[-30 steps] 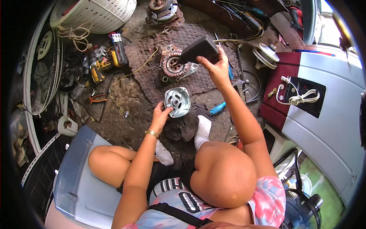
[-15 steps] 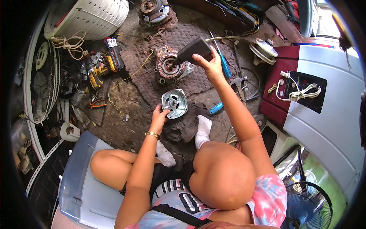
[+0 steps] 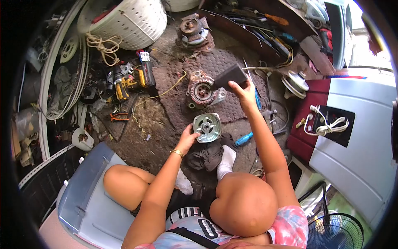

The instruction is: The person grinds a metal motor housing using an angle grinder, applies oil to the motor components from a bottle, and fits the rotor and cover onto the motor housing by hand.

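My left hand [image 3: 188, 139] is closed on the edge of a silver metal motor end cover [image 3: 213, 135], which has openings around a central hole. Just beyond it, a motor body [image 3: 199, 103] with a ring of copper-red windings lies on the textured mat. In my right hand [image 3: 244, 93] is a black rectangular block [image 3: 230, 76], gripped at its near end. The block's far end is beside the motor's right side; whether they touch I cannot tell. Below the end cover lies a dark cloth [image 3: 205, 157], near my feet.
A rusty motor part [image 3: 192, 31] stands beyond the mat [image 3: 170, 89]. At left are a yellow drill [image 3: 122, 85], orange-handled pliers [image 3: 119, 117] and a white perforated tub [image 3: 132, 25]. Right of the mat lie a blue-handled tool [image 3: 243, 139], a hammer [image 3: 268, 113] and a red-and-grey appliance [image 3: 344, 112].
The whole scene has shifted right and down as my head moved. Both hands keep their holds, and the block and end cover stay in nearly the same places relative to the motor.
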{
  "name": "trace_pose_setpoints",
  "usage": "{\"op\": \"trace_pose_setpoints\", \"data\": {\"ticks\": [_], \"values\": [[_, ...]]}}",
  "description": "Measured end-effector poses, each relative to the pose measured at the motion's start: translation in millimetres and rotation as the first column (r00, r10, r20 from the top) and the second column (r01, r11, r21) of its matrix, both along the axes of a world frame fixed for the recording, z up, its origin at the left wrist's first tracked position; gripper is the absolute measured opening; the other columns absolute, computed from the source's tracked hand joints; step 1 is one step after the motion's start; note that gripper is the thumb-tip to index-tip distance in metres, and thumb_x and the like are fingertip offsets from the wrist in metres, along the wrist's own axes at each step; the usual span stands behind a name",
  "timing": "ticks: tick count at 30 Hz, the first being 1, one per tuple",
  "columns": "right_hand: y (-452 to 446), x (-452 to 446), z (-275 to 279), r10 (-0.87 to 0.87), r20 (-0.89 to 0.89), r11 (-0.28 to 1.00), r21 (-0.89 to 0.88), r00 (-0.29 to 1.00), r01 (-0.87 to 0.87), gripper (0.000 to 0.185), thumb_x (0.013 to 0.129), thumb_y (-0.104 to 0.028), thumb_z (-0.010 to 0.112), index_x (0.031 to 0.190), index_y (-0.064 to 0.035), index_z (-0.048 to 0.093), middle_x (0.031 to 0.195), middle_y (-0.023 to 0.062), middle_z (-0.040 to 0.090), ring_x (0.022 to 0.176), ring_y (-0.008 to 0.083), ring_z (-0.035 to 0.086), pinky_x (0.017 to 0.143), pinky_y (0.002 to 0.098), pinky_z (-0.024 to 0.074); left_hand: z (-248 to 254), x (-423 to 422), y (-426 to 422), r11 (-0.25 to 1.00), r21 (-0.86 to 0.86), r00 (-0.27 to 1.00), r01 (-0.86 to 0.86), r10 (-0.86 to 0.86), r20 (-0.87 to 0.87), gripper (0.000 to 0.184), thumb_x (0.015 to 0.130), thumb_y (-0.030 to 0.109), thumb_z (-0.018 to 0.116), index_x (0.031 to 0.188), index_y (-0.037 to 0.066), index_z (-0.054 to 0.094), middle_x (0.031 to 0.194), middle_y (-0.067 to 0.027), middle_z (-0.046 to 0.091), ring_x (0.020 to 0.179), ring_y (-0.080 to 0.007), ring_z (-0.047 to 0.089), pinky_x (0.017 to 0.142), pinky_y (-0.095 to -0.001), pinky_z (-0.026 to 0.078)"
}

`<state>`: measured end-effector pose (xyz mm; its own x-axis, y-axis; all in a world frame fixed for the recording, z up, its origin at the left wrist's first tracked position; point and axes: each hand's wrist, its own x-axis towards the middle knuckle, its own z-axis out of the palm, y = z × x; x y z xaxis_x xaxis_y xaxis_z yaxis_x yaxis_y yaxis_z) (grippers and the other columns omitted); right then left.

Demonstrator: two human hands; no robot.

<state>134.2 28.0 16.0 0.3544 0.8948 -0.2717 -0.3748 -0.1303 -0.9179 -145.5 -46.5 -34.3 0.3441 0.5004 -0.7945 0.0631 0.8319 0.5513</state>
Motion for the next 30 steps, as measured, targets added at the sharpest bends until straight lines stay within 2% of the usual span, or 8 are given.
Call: {"op": "trace_pose_setpoints", "data": {"ticks": [3, 11, 14, 18, 22, 24, 27, 30], "values": [[2, -1, -3, 0.028, -0.211, 0.998, -0.052, 0.977, -0.04, 0.049, 0.081, -0.007, 0.072, 0.122, 0.0004, 0.047, 0.114, 0.0113, 0.059, 0.098, 0.0243, 0.064, 0.077, 0.0391, 0.0593, 5, 0, -4, 0.996, 0.03, 0.996, -0.081, 0.081, 0.026, 0.053, 0.082, -0.002, 0.06, 0.131, 0.002, 0.042, 0.114, -0.0072, 0.059, 0.098, -0.0145, 0.06, 0.08, -0.0273, 0.051], [9, -21, -2, -0.066, -0.427, 0.996, 0.022, 0.902, 0.083, 0.04, 0.082, -0.007, 0.071, 0.116, -0.0019, 0.051, 0.102, 0.0082, 0.06, 0.083, 0.0185, 0.064, 0.069, 0.0338, 0.0601, 16, -5, 1, 0.997, 0.062, 0.998, -0.047, 0.045, 0.038, 0.054, 0.083, 0.001, 0.06, 0.134, 0.006, 0.041, 0.115, -0.0048, 0.059, 0.093, -0.0134, 0.062, 0.072, -0.0273, 0.053], [18, -26, 6, -0.059, -0.209, 0.998, 0.01, 0.976, 0.062, 0.04, 0.082, -0.007, 0.07, 0.117, -0.0024, 0.051, 0.102, 0.0091, 0.06, 0.082, 0.0186, 0.065, 0.068, 0.0335, 0.06, 38, -7, -1, 0.993, 0.038, 0.993, -0.113, 0.111, 0.041, 0.055, 0.084, 0.001, 0.059, 0.135, 0.006, 0.04, 0.117, -0.0063, 0.058, 0.098, -0.014, 0.061, 0.077, -0.0301, 0.054], [40, -22, 15, -0.01, -0.205, 0.996, -0.086, 0.979, -0.008, 0.045, 0.084, -0.015, 0.068, 0.121, -0.0041, 0.045, 0.106, 0.0082, 0.058, 0.083, 0.0154, 0.062, 0.063, 0.0318, 0.0583, 97, -23, -1, 0.983, 0.053, 0.984, -0.177, 0.175, 0.036, 0.047, 0.086, 0.003, 0.056, 0.131, 0.001, 0.042, 0.119, -0.0079, 0.058, 0.104, -0.0172, 0.06, 0.083, -0.0336, 0.053], [90, -73, 60, 0.255, 0.029, 0.955, -0.166, 0.967, -0.247, 0.064, 0.083, -0.031, 0.065, 0.133, -0.0066, 0.032, 0.106, 0.0128, 0.056, 0.086, 0.0217, 0.06, 0.055, 0.0318, 0.0548, 173, -63, 22, 0.894, 0.174, 0.906, -0.412, 0.423, -0.026, 0.032, 0.088, 0.007, 0.056, 0.119, 0.006, 0.048, 0.11, -0.0059, 0.061, 0.097, -0.0131, 0.061, 0.068, -0.0272, 0.054], [128, -116, 48, 0.479, 0.216, 0.872, -0.233, 0.851, -0.431, 0.082, 0.081, -0.035, 0.068, 0.14, -0.0024, 0.022, 0.112, 0.0171, 0.056, 0.089, 0.0275, 0.061, 0.058, 0.0367, 0.0558, 194, -87, 35, 0.82, 0.328, 0.868, -0.469, 0.496, 0.003, 0.036, 0.093, 0.012, 0.055, 0.124, 0.009, 0.039, 0.116, -0.0069, 0.057, 0.1, -0.0159, 0.061, 0.068, -0.0307, 0.057], [187, -191, 12, 0.687, 0.198, 0.726, -0.229, 0.699, -0.649, 0.081, 0.08, -0.041, 0.068, 0.135, 0.007, 0.032, 0.115, 0.0212, 0.058, 0.094, 0.0283, 0.061, 0.077, 0.0405, 0.053, 214, -104, 46, 0.645, 0.521, 0.776, -0.558, 0.628, 0.053, 0.038, 0.095, 0.014, 0.053, 0.129, 0.009, 0.038, 0.12, -0.0095, 0.056, 0.105, -0.0193, 0.06, 0.074, -0.0342, 0.057], [214, -240, 11, 0.719, 0.426, 0.688, -0.33, 0.549, -0.646, 0.076, 0.082, -0.048, 0.066, 0.129, 0.008, 0.043, 0.122, 0.0243, 0.057, 0.107, 0.0273, 0.058, 0.092, 0.0381, 0.046, 219, -113, 49, 0.592, 0.464, 0.726, -0.659, 0.662, 0.186, 0.039, 0.096, 0.012, 0.05, 0.132, 0.01, 0.037, 0.123, -0.0096, 0.055, 0.109, -0.0221, 0.059, 0.08, -0.0352, 0.057]]}}
